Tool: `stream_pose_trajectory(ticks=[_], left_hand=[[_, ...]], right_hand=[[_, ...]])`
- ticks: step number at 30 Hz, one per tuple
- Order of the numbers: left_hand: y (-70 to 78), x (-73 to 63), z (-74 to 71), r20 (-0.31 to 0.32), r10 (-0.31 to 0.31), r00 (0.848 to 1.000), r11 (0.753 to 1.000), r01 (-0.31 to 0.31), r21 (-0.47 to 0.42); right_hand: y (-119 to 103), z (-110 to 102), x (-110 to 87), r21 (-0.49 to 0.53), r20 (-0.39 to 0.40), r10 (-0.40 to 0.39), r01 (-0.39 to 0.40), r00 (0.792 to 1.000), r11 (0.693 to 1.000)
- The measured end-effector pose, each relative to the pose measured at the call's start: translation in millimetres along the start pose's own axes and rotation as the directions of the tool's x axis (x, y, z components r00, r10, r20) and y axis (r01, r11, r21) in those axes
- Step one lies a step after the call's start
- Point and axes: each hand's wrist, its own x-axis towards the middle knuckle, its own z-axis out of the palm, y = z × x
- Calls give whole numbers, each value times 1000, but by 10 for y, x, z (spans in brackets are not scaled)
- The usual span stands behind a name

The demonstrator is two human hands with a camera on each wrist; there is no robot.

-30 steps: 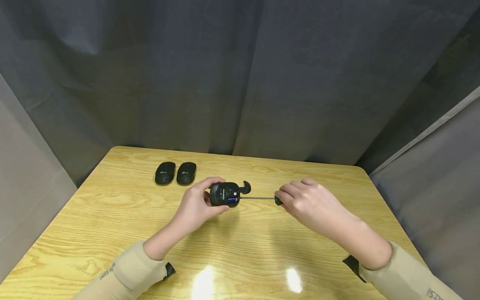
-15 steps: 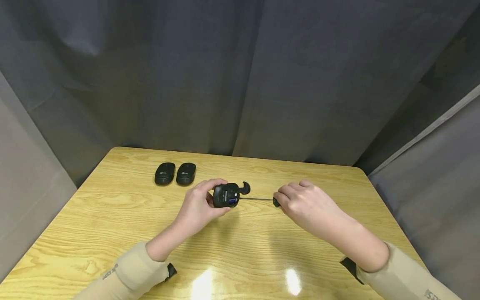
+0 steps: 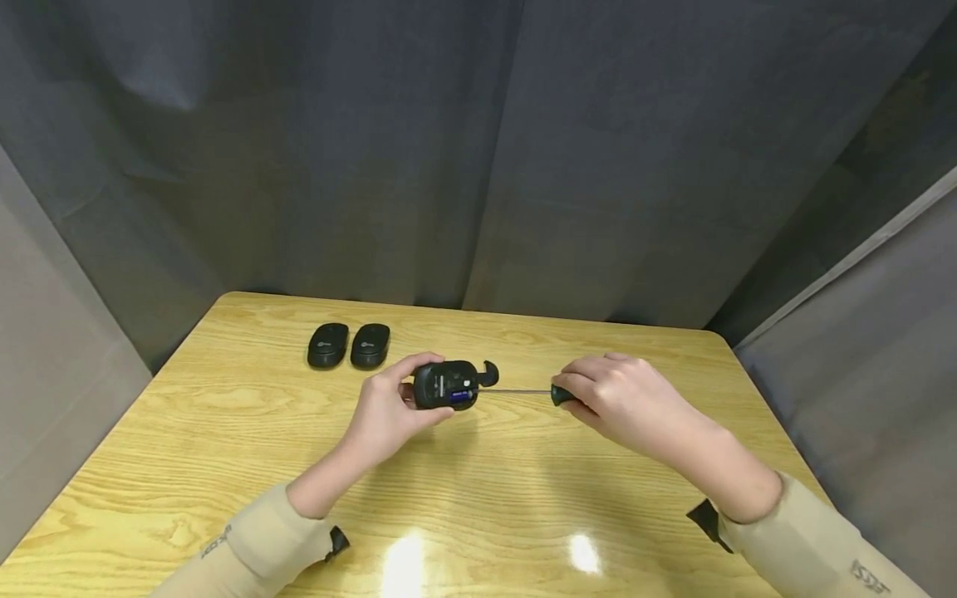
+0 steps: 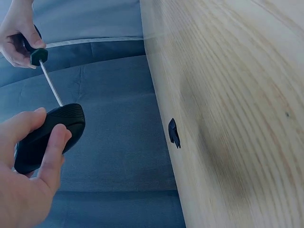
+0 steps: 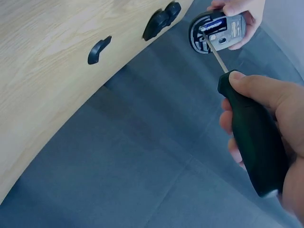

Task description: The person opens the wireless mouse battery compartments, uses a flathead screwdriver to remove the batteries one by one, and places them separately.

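My left hand (image 3: 385, 411) grips a black computer mouse (image 3: 429, 387) by its sides, its underside turned toward the head camera. Its battery bay is uncovered, and a blue battery (image 5: 213, 24) lies inside. My right hand (image 3: 631, 403) grips the dark green handle of a screwdriver (image 5: 259, 137). The thin metal shaft reaches across to the mouse, its tip at the bay by the battery's end. In the left wrist view, the mouse's far end hides that tip. Just beyond the mouse, a black curved battery cover (image 3: 491, 374) lies on the table.
Two more black mice (image 3: 329, 345) stand side by side at the back left of the wooden table (image 3: 247, 415). Dark curtains (image 3: 478, 149) hang behind the table's far edge.
Over the last half second the mouse has shifted slightly left and up. My right hand has moved a little right, and more of the screwdriver handle shows. The cover stays put.
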Motion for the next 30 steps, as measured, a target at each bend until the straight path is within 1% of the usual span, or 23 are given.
stream_pose_trajectory(ticks=[2,4,8,12,16,21,25,28,30], left_hand=[[4,3,-11,0,-25,1000,999,25,-23],[8,5,-17,-2,-38,999,999,38,-28],[16,12,-23,-7,-45,999,999,45,-25],[26,15,-22,-10,-46,999,999,46,-12],[40,14,-16,-20,-31,999,1000,31,5],[53,7,-3,-38,10,999,999,-9,36],[53,3,12,-54,30,998,998,-28,49],[46,5,19,-68,44,997,998,-42,44],[32,6,18,-77,48,996,999,-46,30]], right_hand=[[21,4,-18,15,-21,1,-1,1000,1000],[26,4,-26,17,-34,0,1,999,1000],[19,1,-31,8,-57,-10,11,998,1000],[-7,-18,-19,-22,-59,-24,23,998,999],[-40,-36,7,-55,-57,-41,38,998,998],[-81,-41,38,-110,-74,-83,74,994,991],[-113,-44,61,-155,-84,-113,99,990,983],[-120,-39,73,-166,-74,-118,105,990,981],[-107,-24,74,-154,-69,-111,99,991,983]])
